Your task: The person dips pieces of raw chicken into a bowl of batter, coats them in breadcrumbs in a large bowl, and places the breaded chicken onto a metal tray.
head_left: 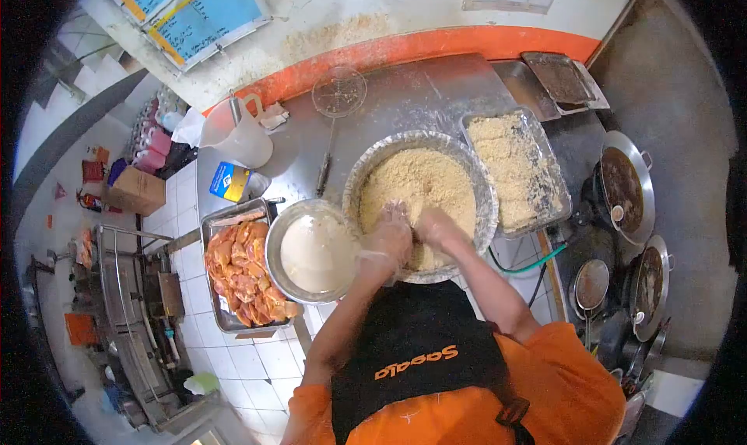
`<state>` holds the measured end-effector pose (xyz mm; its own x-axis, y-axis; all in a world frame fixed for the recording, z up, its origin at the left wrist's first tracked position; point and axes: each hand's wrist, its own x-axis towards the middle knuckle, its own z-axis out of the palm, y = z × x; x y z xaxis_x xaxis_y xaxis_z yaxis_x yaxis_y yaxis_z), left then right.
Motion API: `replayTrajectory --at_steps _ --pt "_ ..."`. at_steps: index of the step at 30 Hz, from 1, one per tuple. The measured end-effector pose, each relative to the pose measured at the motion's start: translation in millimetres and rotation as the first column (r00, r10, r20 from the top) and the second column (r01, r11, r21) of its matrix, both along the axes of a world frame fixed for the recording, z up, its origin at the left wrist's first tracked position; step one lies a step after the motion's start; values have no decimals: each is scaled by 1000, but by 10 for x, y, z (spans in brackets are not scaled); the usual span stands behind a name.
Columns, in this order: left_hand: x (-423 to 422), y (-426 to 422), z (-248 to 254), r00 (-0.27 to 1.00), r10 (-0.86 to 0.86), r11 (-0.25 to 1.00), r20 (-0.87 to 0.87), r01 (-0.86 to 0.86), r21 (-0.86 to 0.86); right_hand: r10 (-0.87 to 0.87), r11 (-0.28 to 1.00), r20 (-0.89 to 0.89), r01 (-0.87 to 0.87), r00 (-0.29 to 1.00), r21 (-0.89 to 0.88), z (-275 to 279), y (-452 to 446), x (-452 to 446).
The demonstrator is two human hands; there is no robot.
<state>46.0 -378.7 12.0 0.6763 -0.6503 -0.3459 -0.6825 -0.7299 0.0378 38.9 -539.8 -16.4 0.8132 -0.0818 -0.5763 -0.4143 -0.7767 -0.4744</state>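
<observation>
A large round metal basin (pixel 492 188) of pale breadcrumbs (pixel 420 173) stands directly before me. My left hand (pixel 393 239), in a clear plastic glove, reaches into the crumbs at the near left side, its fingertips coated. Close beside it, my right hand (pixel 438 231) presses into the crumbs and is smeared by motion. The fingers of both hands are partly buried, so whatever they touch is hidden. Left of the basin sits a metal bowl of whitish batter (pixel 311 250). Further left, a metal tray (pixel 226 326) holds raw marinated chicken pieces (pixel 245 274).
A tray of crumb-coated pieces (pixel 513 169) stands right of the basin. Two pans of dark oil (pixel 620 182) are at the far right. A wire skimmer (pixel 339 93), a white plastic jug (pixel 237 138) and a blue-yellow packet (pixel 231 182) lie on the steel table (pixel 299 161).
</observation>
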Motion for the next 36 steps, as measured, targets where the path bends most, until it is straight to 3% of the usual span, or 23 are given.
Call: replayTrajectory --at_steps 2,4,5,7,8,9,10,11,12,15,16,18,20,22,24,26,30,32,34,36 --pt "143 0 0 999 -34 999 -41 34 3 30 995 199 -48 979 86 237 -218 118" --pt "207 110 -200 999 -6 998 -38 4 -63 237 964 408 -161 882 -212 159 -271 131" --pt "217 122 -239 996 -17 995 -84 9 -99 447 829 441 -176 778 -530 -123 -208 196" --pt "217 110 -118 984 -39 985 -177 8 -172 561 743 559 -74 611 -665 -575 -64 252" --pt "197 77 44 968 7 994 -251 -34 -103 448 856 707 -33 548 -517 -747 9 225" --pt "193 30 275 948 56 997 -315 -70 -34 398 895 674 -101 623 -435 -651 -14 281" --pt "195 42 211 969 46 992 -241 -72 -99 346 927 629 -149 697 -345 -536 -35 337" --pt "198 54 145 986 41 984 -164 -69 -163 379 914 363 -284 851 -288 32 -180 448" --pt "216 245 -279 998 11 938 59 10 -346 404 903 64 -386 913 -188 486 -269 469" --pt "127 497 33 942 109 729 318 142 -670 105 972 79 -86 991 -219 987 -295 352" --pt "67 579 130 944 114 701 310 145 -699 17 970 295 55 955 -235 578 -317 293" --pt "-40 722 329 975 89 723 201 76 -687 -39 994 108 50 993 -101 748 -240 298" --pt "-138 836 507 995 79 768 68 -17 -640 -66 996 197 77 978 -47 492 -206 322" --pt "-216 918 634 995 97 789 -23 -91 -608 -116 992 142 107 983 69 592 -202 313" --pt "-291 1006 747 987 137 799 -79 -157 -580 -164 956 -65 175 984 236 864 -253 317" --pt "-338 1060 837 969 212 803 -128 -248 -542 -222 916 37 195 974 351 927 -261 248" --pt "-438 1147 1174 886 412 785 -210 -463 -412 -490 707 57 358 870 610 1281 -325 42" --pt "-494 1268 1219 856 473 765 -206 -516 -386 -482 714 372 110 793 691 281 -655 79" --pt "-576 1438 1185 848 497 739 -185 -525 -422 -647 541 291 155 705 827 259 -812 58" --pt "-674 1740 998 880 469 741 -81 -441 -507 -815 79 -211 464 540 882 1263 -914 -48"
